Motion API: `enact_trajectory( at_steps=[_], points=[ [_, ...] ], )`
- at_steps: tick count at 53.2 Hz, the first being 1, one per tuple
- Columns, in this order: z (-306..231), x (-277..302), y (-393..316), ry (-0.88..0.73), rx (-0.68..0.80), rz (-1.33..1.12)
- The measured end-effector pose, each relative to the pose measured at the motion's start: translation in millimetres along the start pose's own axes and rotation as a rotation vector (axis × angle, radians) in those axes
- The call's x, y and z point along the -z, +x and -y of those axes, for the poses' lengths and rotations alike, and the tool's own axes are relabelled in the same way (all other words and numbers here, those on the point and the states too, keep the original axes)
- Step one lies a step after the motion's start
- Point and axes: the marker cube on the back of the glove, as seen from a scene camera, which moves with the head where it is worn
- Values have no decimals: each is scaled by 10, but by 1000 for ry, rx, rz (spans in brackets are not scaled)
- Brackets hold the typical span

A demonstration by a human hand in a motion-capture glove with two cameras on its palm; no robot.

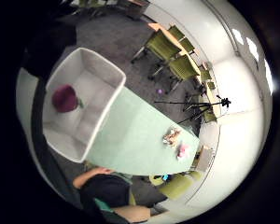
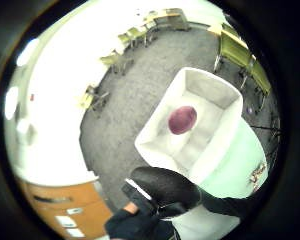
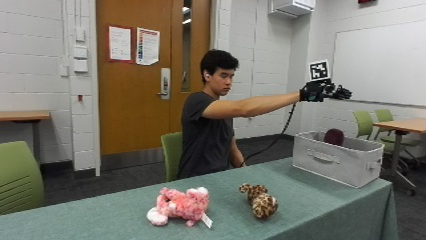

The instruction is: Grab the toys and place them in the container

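My gloved right hand (image 3: 325, 91) is stretched out high above the grey fabric container (image 3: 331, 161), its fingers spread and holding nothing. A maroon plush toy (image 3: 334, 136) shows just above the container's rim. Both palm views look straight down on that maroon toy (image 1: 65, 98) (image 2: 182, 120), inside the container (image 1: 100, 70) (image 2: 225, 95). A pink plush toy (image 3: 178, 205) and a brown spotted plush toy (image 3: 261, 200) lie on the green table (image 3: 319, 215), apart from the container. From above, the pink toy (image 1: 183, 150) and the spotted toy (image 1: 171, 136) lie side by side.
The container stands at the table's end, near its edges. Green chairs (image 3: 18, 175) and a wooden table (image 3: 406, 125) stand around on the grey carpet. A black tripod (image 1: 210, 105) stands beyond the table's far end. The person's other arm stays down by the table edge.
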Motion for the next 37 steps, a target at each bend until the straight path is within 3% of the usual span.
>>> enact_trajectory(
  at_steps=[10,15,20,37],
  points=[
    [-486,331,1083,9,-21,-25],
    [-747,296,1992,18,-169,-240],
    [-938,245,2515,24,-232,-277],
    [-1795,-708,4133,-56,-488,-173]
  ],
)
